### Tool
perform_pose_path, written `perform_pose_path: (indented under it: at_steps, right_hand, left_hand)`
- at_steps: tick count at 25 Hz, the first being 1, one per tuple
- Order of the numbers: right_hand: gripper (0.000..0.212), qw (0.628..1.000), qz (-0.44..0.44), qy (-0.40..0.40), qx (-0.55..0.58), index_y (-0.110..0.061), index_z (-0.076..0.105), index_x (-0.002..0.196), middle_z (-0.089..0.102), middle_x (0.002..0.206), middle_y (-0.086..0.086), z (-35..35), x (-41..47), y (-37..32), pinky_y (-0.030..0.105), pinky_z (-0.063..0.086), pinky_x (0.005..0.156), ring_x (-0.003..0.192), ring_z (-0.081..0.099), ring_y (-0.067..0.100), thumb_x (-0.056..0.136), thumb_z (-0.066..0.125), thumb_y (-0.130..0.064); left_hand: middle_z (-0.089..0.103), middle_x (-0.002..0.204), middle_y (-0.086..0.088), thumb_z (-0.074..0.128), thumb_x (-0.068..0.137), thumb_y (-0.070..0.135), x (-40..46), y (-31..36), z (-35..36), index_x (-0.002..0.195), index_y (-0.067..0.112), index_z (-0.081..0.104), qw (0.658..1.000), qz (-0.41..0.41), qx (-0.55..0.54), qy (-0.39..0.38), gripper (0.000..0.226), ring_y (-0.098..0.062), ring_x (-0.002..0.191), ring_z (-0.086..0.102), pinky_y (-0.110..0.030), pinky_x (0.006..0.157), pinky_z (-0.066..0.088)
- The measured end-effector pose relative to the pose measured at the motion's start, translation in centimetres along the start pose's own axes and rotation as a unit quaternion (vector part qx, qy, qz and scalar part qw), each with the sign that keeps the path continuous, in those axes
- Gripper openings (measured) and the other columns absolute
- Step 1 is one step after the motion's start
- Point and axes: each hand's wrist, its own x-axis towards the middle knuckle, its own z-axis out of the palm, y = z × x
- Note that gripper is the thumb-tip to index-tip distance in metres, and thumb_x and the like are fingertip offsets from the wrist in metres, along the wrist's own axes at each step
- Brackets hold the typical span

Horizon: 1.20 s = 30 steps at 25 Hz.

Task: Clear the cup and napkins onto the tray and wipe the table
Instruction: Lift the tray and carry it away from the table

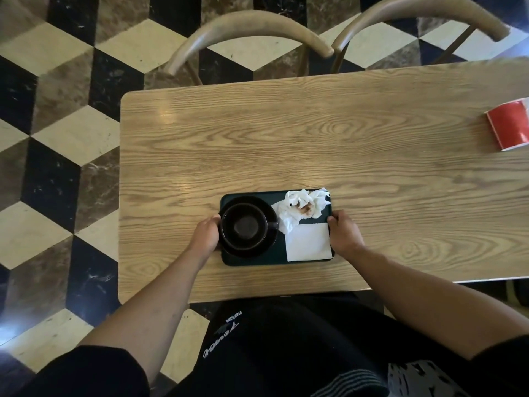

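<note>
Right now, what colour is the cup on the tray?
Black cup, on a matching saucer; head view shows it.

bare forearms, short black sleeves (86, 368), black top (286, 339) with white lettering and grey stripes

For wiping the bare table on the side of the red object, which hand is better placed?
Probably the right hand: it grips the tray edge on the side toward the red object. The left hand holds the opposite edge, by the cup.
</note>
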Motion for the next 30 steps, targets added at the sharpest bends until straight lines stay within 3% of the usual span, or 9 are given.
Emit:
perform_pose_path:
  at_steps: [3, 6, 11, 15, 19, 24, 30]
  right_hand:
    - [0.024, 1.000, -0.005, -0.001, -0.015, -0.010, 0.055, 0.118, 0.068, 0.107, 0.014, -0.2, -0.3, 0.1, 0.037, 0.040, 0.075, 0.099, 0.059, 0.034, 0.105, 0.039, -0.022]
    - [0.022, 1.000, -0.015, 0.003, -0.026, -0.009, 0.054, 0.116, 0.068, 0.105, 0.014, -0.4, -0.5, 0.6, 0.037, 0.040, 0.074, 0.099, 0.059, 0.035, 0.104, 0.039, -0.020]
    - [0.025, 0.999, -0.020, 0.004, -0.030, -0.009, 0.056, 0.119, 0.067, 0.108, 0.016, -1.0, -1.0, 1.4, 0.036, 0.039, 0.075, 0.101, 0.059, 0.036, 0.104, 0.039, -0.021]
    - [0.025, 0.999, -0.027, 0.012, -0.021, -0.009, 0.056, 0.117, 0.067, 0.108, 0.016, -1.5, -1.7, 2.0, 0.036, 0.038, 0.074, 0.100, 0.059, 0.036, 0.105, 0.039, -0.022]
    - [0.026, 0.999, -0.034, 0.035, -0.003, -0.007, 0.057, 0.118, 0.067, 0.108, 0.017, -1.9, -3.3, 3.1, 0.034, 0.037, 0.074, 0.102, 0.059, 0.036, 0.105, 0.039, -0.020]
    - [0.025, 0.995, 0.013, 0.083, 0.043, -0.010, 0.057, 0.116, 0.067, 0.107, 0.018, -1.2, -6.5, 5.2, 0.035, 0.038, 0.073, 0.098, 0.059, 0.036, 0.105, 0.039, -0.022]
    - [0.022, 0.980, 0.082, 0.145, 0.109, -0.011, 0.058, 0.111, 0.066, 0.105, 0.013, 0.8, -11.4, 8.5, 0.036, 0.041, 0.074, 0.090, 0.058, 0.030, 0.105, 0.040, -0.022]
  left_hand:
    - [0.073, 0.086, -0.011, 0.043, 0.100, 0.028, -0.5, -0.1, 0.4, 0.097, 0.010, 0.071, 1.000, -0.006, 0.001, -0.014, 0.033, -0.032, 0.085, 0.067, -0.040, 0.074, 0.053]
    - [0.069, 0.086, -0.013, 0.042, 0.101, 0.029, -1.4, -0.6, 0.8, 0.107, 0.005, 0.067, 1.000, -0.011, -0.012, -0.012, 0.035, -0.030, 0.080, 0.064, -0.038, 0.069, 0.051]
    - [0.068, 0.088, -0.012, 0.042, 0.102, 0.029, -2.8, -1.3, 1.3, 0.107, 0.004, 0.067, 1.000, 0.001, -0.008, -0.007, 0.035, -0.029, 0.081, 0.062, -0.042, 0.071, 0.050]
    - [0.072, 0.097, -0.013, 0.041, 0.102, 0.033, -3.5, -1.4, 1.3, 0.103, 0.007, 0.069, 1.000, 0.028, 0.007, -0.008, 0.038, -0.032, 0.091, 0.066, -0.047, 0.082, 0.054]
    - [0.072, 0.100, -0.016, 0.040, 0.104, 0.031, -4.1, -1.1, 1.7, 0.108, 0.003, 0.066, 0.999, 0.043, 0.017, -0.018, 0.039, -0.031, 0.090, 0.067, -0.044, 0.078, 0.055]
    - [0.070, 0.094, -0.012, 0.038, 0.107, 0.032, -4.1, -0.2, 2.2, 0.111, 0.004, 0.065, 0.992, 0.083, 0.075, -0.064, 0.038, -0.028, 0.083, 0.065, -0.035, 0.064, 0.050]
    - [0.071, 0.097, -0.013, 0.038, 0.103, 0.035, -3.9, 0.7, 3.4, 0.109, 0.011, 0.066, 0.975, 0.100, 0.157, -0.122, 0.037, -0.030, 0.085, 0.065, -0.040, 0.072, 0.052]
